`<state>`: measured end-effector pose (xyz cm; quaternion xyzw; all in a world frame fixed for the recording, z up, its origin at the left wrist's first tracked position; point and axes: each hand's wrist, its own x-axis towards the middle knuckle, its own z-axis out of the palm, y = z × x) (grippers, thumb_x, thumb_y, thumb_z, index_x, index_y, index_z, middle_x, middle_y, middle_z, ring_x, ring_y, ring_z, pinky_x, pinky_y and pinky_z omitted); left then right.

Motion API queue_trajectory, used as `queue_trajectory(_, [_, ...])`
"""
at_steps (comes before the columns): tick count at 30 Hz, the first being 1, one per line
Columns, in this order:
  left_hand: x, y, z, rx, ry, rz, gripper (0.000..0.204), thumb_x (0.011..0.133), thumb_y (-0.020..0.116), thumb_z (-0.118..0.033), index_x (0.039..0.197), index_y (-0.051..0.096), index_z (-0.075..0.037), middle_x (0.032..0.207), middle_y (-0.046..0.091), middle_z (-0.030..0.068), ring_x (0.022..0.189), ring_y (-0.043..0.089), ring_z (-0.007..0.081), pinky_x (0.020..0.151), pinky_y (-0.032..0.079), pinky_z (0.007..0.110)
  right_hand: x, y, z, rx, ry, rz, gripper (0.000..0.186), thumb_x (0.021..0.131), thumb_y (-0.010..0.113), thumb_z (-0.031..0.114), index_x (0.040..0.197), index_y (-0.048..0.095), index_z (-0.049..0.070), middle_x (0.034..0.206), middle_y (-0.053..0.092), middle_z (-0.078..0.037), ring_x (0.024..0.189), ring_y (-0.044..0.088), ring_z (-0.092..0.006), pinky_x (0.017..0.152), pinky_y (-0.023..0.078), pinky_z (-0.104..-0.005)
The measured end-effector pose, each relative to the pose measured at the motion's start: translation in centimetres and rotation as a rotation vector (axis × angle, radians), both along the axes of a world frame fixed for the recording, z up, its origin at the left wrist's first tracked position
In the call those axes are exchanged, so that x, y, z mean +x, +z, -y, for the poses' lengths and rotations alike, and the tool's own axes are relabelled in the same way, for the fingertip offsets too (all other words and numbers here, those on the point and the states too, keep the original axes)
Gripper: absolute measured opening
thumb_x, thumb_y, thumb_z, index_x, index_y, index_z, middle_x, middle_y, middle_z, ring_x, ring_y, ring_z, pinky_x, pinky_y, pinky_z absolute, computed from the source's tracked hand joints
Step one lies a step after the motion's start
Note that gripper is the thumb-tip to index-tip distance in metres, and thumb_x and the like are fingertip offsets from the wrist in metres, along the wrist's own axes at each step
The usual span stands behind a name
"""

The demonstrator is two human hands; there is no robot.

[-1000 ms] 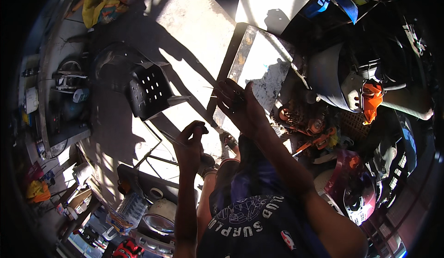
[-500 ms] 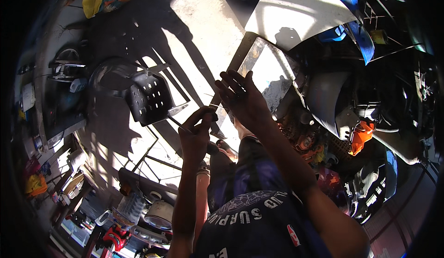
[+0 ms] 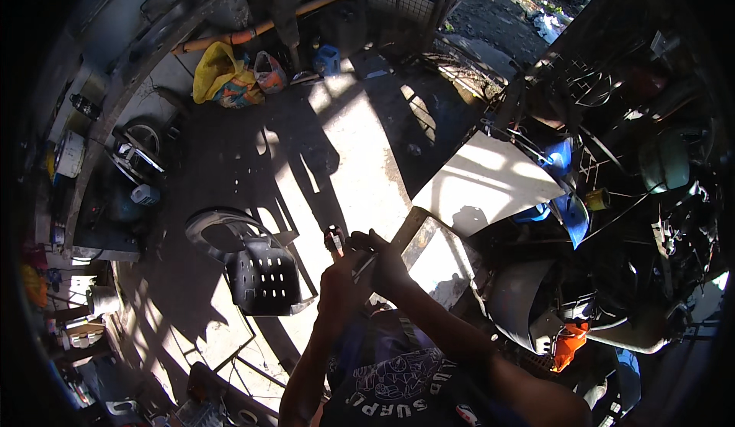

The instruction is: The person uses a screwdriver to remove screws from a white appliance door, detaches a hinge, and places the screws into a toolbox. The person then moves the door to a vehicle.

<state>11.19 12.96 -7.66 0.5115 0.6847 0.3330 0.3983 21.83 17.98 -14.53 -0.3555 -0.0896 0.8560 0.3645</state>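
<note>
My left hand (image 3: pixel 341 283) is closed in front of my body. A small dark object with a white patch (image 3: pixel 334 241) juts from its far end; its kind is too small to tell. Close against it on the right is my right hand (image 3: pixel 387 268), its fingers bent inward toward the left hand. Between the two hands shows a thin pale stick-like piece (image 3: pixel 364 268); its ends are hidden by the fingers. Whatever the right fingers pinch cannot be made out in the shadow.
Left of my hands stands a black plastic chair (image 3: pixel 264 278) with a slotted seat. A large pale panel (image 3: pixel 490 182) lies ahead right, by a blue curved part (image 3: pixel 570 216). Plastic bags (image 3: pixel 222 75) and a blue jug (image 3: pixel 327 60) sit far off. An orange bag (image 3: pixel 569 347) is at right.
My right hand, spread open before, has come in beside the left with fingers bent. My view has tilted up, so the far floor and a parked car now show.
</note>
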Motion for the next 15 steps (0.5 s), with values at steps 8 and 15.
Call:
queue_trajectory(8, [-8.1, -2.6, -20.6, 0.376, -0.211, -0.179, 0.031, 0.087, 0.072, -0.008, 0.117, 0.068, -0.008, 0.111, 0.070, 0.0178, 0.101, 0.069, 0.0365, 0.083, 0.056, 0.044, -7.9, 1.2, -20.6, -0.107, -0.249, -0.259, 0.041, 0.106, 0.044, 0.039, 0.111, 0.061, 0.002, 0.101, 0.061, -0.008, 0.089, 0.058, -0.0196, 0.083, 0.048, -0.0321])
queue_trajectory(15, [-8.7, -0.2, -41.0, 0.310, -0.559, -0.057, 0.033, 0.088, 0.070, -0.015, 0.120, 0.066, -0.005, 0.111, 0.069, 0.0173, 0.099, 0.070, 0.0356, 0.083, 0.056, 0.041, -6.8, 5.0, -37.6, 0.005, -0.507, -0.163, 0.039, 0.108, 0.041, 0.033, 0.111, 0.061, 0.000, 0.097, 0.065, -0.012, 0.094, 0.063, -0.0237, 0.089, 0.051, -0.0373])
